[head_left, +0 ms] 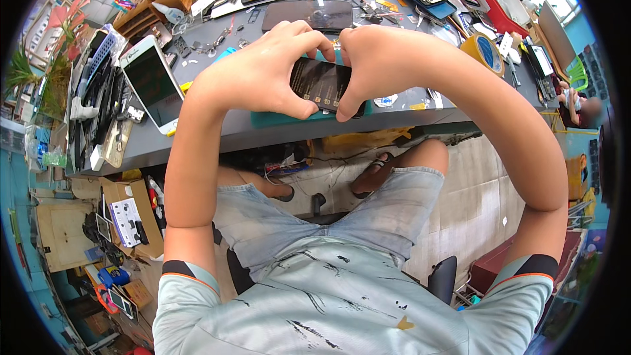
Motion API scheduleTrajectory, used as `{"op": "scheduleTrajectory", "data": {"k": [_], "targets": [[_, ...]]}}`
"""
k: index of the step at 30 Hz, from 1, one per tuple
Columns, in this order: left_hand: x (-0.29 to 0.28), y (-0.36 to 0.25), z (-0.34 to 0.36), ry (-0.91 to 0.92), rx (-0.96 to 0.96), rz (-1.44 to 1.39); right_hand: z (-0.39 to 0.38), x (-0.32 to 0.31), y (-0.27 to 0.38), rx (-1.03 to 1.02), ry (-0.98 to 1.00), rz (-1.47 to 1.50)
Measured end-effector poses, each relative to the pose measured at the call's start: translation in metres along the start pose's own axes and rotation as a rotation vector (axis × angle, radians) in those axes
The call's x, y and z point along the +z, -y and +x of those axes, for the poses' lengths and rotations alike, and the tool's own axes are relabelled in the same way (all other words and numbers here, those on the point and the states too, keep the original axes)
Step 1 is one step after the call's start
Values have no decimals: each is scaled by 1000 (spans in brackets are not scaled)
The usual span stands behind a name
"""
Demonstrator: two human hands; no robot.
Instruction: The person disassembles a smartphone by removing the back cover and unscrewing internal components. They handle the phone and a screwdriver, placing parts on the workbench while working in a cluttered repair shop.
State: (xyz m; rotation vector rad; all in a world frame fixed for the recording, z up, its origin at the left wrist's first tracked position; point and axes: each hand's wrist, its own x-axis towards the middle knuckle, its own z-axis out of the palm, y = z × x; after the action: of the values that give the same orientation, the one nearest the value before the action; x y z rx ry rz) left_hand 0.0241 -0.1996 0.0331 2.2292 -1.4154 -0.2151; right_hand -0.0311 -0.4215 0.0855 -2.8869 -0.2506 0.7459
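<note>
A black smartphone [317, 82] with small pale text on its screen lies over a teal mat [266, 116] near the desk's front edge. My left hand [259, 72] curls around its left side, thumb at the lower edge. My right hand [374, 66] grips the right side, thumb down along the edge and fingers at the top. A larger white phone [150, 84] lies to the left, and another dark phone [307, 13] lies just behind my hands.
The grey desk [164, 148] holds phone parts, a wooden organiser [161, 0], a red tray [493, 10], a yellow tape roll [482, 52] and piled dark parts [98, 112]. Cardboard boxes [131, 217] stand below left. Another person [575, 105] sits at the far right.
</note>
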Motion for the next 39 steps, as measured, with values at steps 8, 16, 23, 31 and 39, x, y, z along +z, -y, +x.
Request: {"op": "scheduleTrajectory", "data": {"k": [8,16,23,31,39], "targets": [[-2,-5,1,-17,37,36,-2,-5,4,-39,3,-21],[-5,-8,4,8,30,68,-5,-9,7,-59,11,-23],[-7,-13,15,78,-38,118,-8,-10,8,-41,32,-28],[-9,-12,23,129,-24,151,-6,6,-4,-105,-73,76],[-11,-8,28,171,8,128,-6,11,-12,-140,-113,135]]}}
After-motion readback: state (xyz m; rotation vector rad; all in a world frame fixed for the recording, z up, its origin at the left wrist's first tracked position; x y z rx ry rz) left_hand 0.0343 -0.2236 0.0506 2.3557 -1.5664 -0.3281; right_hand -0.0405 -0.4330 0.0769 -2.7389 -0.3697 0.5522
